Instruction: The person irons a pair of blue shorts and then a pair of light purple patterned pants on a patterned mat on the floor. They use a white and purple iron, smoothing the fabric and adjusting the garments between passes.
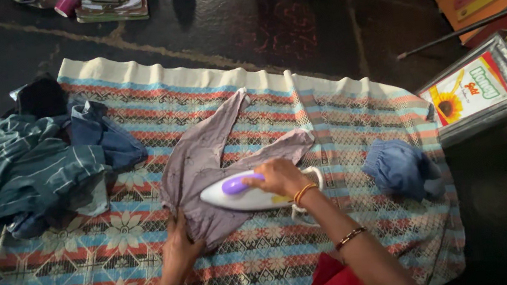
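While a heap of blue-green striped clothes (31,170) sits at the left edge of the patterned blanket (341,125) on the floor, the left hand (180,245) lies flat with fingers spread, pinning the near edge of a grey-mauve garment (204,161) in the middle. Just right of it, the right hand (280,176) is curled tight round the purple handle of a white iron (241,195) resting on that garment. Further right there's a crumpled blue cloth (402,169), then a metal tin (486,91) off the blanket.
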